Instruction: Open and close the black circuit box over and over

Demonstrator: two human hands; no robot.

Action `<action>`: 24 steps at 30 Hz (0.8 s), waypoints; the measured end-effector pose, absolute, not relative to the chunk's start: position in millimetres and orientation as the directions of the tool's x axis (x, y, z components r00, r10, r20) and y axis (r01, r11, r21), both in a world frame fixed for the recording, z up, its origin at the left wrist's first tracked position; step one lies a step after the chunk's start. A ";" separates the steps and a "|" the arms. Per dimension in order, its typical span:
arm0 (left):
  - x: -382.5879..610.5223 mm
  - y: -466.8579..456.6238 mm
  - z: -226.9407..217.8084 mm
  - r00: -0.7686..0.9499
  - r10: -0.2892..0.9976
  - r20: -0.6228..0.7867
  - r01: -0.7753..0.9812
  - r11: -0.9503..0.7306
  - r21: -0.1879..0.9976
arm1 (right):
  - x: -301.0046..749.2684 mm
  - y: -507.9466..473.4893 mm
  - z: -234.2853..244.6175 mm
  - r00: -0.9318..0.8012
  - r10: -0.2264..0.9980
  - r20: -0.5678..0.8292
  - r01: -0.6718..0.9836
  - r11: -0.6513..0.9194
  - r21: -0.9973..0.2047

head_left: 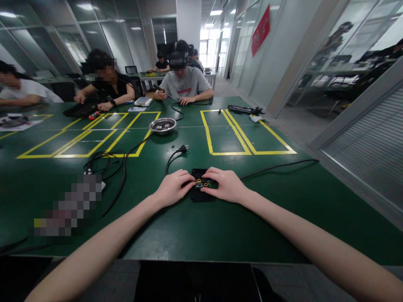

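A small circuit board with yellow, orange and green parts lies in or over an open black plastic case on the green table. From the left, my left hand pinches the board's end between thumb and fingertips. My right hand grips the other end, its thumb below and fingers above. Behind my left hand, a black cord with a plug curves up from near the case. Another black cable leads off to the right. My fingers partly hide the board.
A metal bowl holding small metal parts stands farther back. A blurred-out object and coiled black cable lie at left. Yellow tape marks the green table. A folded black tripod-like item lies at back right. Several people sit across.
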State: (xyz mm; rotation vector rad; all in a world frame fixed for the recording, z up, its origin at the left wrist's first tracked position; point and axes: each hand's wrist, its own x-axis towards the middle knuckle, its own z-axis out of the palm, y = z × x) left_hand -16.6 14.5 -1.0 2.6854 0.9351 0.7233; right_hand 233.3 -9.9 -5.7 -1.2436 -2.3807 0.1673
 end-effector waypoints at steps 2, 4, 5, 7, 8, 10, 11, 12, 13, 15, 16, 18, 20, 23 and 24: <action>-16.8 14.8 -1.5 0.668 0.635 0.388 0.527 -0.772 0.355 | 234.4 -7.6 -5.3 -0.518 0.790 0.329 0.722 0.610 -0.326; -17.1 14.8 -1.8 0.661 0.640 0.392 0.519 -0.767 0.376 | 235.3 -6.1 -4.8 -0.534 0.776 0.336 0.697 0.629 -0.346; -17.1 14.8 -2.0 0.660 0.641 0.392 0.514 -0.766 0.386 | 235.4 -5.8 -4.7 -0.536 0.774 0.338 0.690 0.632 -0.353; -17.1 14.7 -2.1 0.662 0.641 0.388 0.508 -0.765 0.396 | 234.7 -6.0 -4.5 -0.529 0.779 0.336 0.691 0.625 -0.363; -17.0 14.7 -2.2 0.661 0.643 0.387 0.510 -0.763 0.398 | 234.0 -6.3 -4.6 -0.521 0.787 0.331 0.697 0.616 -0.367; -17.0 14.9 -2.3 0.656 0.648 0.388 0.516 -0.759 0.397 | 232.7 -7.0 -4.9 -0.502 0.802 0.324 0.712 0.596 -0.372; -17.1 15.2 -2.4 0.655 0.647 0.390 0.516 -0.760 0.395 | 232.3 -7.3 -5.1 -0.494 0.807 0.323 0.718 0.589 -0.372; -17.1 15.5 -2.6 0.656 0.644 0.394 0.513 -0.763 0.392 | 232.3 -7.3 -5.4 -0.490 0.809 0.325 0.720 0.585 -0.373; -17.2 16.0 -2.9 0.658 0.638 0.400 0.508 -0.768 0.390 | 232.5 -7.2 -5.7 -0.489 0.808 0.327 0.718 0.586 -0.375; -17.1 17.2 -3.7 0.664 0.625 0.411 0.496 -0.779 0.384 | 233.5 -6.6 -6.4 -0.500 0.801 0.329 0.704 0.597 -0.385; -17.0 17.9 -4.2 0.666 0.622 0.412 0.495 -0.782 0.380 | 234.1 -6.2 -6.7 -0.504 0.799 0.328 0.697 0.601 -0.391; -16.6 18.8 -5.0 0.669 0.620 0.410 0.501 -0.783 0.367 | 234.8 -5.4 -7.4 -0.506 0.799 0.325 0.692 0.601 -0.400; -16.3 19.3 -5.2 0.669 0.624 0.404 0.514 -0.781 0.354 | 234.5 -5.0 -8.0 -0.500 0.804 0.322 0.696 0.595 -0.403; -16.0 19.7 -4.8 0.665 0.627 0.407 0.525 -0.779 0.342 | 232.9 -5.1 -9.1 -0.489 0.809 0.325 0.704 0.587 -0.400; -15.9 20.0 -4.7 0.663 0.626 0.410 0.525 -0.780 0.342 | 232.2 -5.2 -9.6 -0.484 0.811 0.328 0.708 0.584 -0.397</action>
